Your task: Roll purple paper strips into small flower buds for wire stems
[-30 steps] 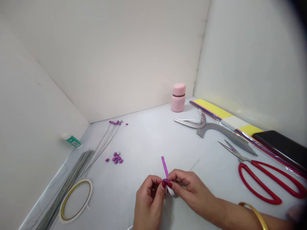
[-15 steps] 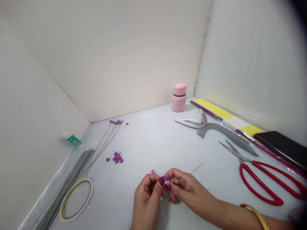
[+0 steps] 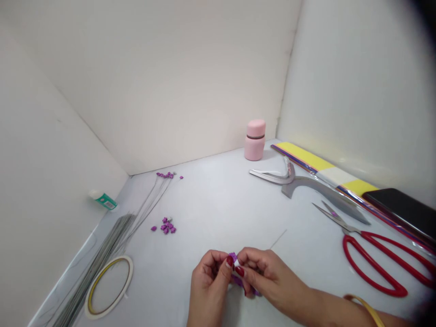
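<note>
At the front middle of the table, my left hand pinches a narrow purple strip between its red-nailed thumb and forefinger. Pressed close beside it, my right hand also pinches the strip, around a small white bit that looks like tape or backing. More purple hangs below my right fingers; its shape is largely hidden. A thin wire sticks out from behind my right hand, and I cannot tell whether it is held. Several small purple buds lie to the left.
Wires tipped with purple buds lie at the back left, near a wire bundle, a tape roll and a glue tube. Rightward are red-handled scissors, grey pliers, a phone, coloured sheets and a pink flask.
The white bit now shows more between my fingertips. The purple end at the upper left has gone from view, and purple now shows below my right hand. The view has shifted slightly.
</note>
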The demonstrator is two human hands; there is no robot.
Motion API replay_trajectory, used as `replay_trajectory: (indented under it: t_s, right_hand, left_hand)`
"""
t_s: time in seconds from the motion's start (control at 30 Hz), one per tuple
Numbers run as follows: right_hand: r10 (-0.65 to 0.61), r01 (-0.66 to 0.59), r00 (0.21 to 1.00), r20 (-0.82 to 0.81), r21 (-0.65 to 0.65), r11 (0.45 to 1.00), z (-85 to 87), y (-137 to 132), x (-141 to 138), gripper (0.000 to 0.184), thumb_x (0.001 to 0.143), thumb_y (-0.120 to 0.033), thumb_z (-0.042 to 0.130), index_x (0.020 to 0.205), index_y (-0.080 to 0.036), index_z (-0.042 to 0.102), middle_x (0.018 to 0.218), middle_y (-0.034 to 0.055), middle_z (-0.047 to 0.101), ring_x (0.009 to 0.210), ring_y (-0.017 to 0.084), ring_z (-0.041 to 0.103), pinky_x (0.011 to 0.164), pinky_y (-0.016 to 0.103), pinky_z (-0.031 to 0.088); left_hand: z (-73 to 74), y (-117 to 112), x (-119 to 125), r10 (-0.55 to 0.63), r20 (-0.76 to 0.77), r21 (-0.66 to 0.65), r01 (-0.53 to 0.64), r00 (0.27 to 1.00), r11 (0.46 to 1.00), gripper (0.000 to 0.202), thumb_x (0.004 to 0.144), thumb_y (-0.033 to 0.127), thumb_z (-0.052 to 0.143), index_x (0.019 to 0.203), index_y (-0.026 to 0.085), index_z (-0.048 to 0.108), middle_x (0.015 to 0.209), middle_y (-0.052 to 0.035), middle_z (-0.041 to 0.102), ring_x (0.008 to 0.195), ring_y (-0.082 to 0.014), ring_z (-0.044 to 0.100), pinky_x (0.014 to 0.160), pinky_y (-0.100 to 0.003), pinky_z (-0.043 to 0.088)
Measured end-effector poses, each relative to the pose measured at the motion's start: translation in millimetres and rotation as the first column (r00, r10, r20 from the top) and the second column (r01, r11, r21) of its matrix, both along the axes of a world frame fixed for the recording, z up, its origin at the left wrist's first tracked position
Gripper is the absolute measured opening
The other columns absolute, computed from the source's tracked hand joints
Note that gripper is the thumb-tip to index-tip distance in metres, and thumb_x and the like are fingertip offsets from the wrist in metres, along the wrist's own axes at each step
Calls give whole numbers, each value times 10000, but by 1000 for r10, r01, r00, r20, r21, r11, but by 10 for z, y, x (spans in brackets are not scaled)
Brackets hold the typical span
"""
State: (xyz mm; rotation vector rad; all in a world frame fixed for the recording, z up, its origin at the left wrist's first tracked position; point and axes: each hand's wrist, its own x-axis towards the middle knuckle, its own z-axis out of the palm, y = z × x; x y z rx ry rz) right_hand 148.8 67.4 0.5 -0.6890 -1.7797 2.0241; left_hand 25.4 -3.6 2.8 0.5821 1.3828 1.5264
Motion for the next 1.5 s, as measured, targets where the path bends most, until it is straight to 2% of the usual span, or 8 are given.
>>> replay_trajectory:
  t_s: [0.2,0.43,0.57,0.77,0.9,1.03,1.23,1.5]
  right_hand:
    - [13,-13,1000,7,44,999,-16,18,15,92,825,-216,492,783,-143,527,556,-28,518,530,92,474,551,219,382]
    - [18,-23,999,-27,-210,977,47,-24,-46,239,795,-381,545,770,-156,467,607,-34,528,445,72,518,465,189,381]
    - [14,-25,999,-44,-261,965,23,-67,-52,301,794,-452,543,829,-165,459,580,-52,511,421,65,499,452,181,388]
    - [18,-28,999,-38,-278,960,-2,-74,-46,338,794,-490,530,780,-162,454,506,-50,509,408,66,471,441,171,358]
    - [105,-99,994,12,-246,964,9,-67,21,354,736,-478,608,716,-158,459,477,-80,411,390,37,336,395,151,252]
    - [329,-321,940,86,-96,942,73,-37,107,383,741,-475,599,597,-137,491,485,-53,388,437,46,314,405,165,225]
    - [-145,142,989,-33,-91,986,98,32,31,313,787,-458,567,761,-153,503,598,-39,464,540,74,427,503,178,330]
    - [-81,65,994,-70,-212,975,105,-21,-3,265,782,-372,603,719,-121,545,633,2,566,610,99,502,597,218,375]
  left_hand:
    - [-16,9,-6,26,-4,-2,-26,1000,1000,246,648,343,715,624,129,596,539,-6,610,491,-108,537,508,-211,408]
    - [17,0,8,53,-32,-2,-53,998,999,256,664,381,696,626,153,587,512,14,564,500,-107,493,517,-223,379]
    - [7,-16,-14,67,-145,-28,-72,987,997,255,698,413,655,650,173,583,534,8,573,519,-125,504,547,-246,391]
    - [23,-2,-22,12,-53,-38,-14,999,999,233,695,369,667,654,159,575,532,23,556,514,-105,502,534,-213,397]
    - [58,8,-61,108,-144,-55,-117,984,992,213,699,361,663,662,166,587,523,41,526,514,-93,469,526,-190,382]
    - [72,16,-124,175,-143,-76,-187,974,979,184,718,336,647,690,163,591,514,49,502,509,-88,455,534,-186,376]
    - [97,-9,-90,40,-105,-84,-49,994,995,208,713,342,652,670,150,584,530,29,534,519,-87,469,540,-184,382]
    - [99,-51,6,-75,-112,-1,75,991,997,223,738,369,621,706,155,572,558,7,588,537,-115,544,539,-211,426]
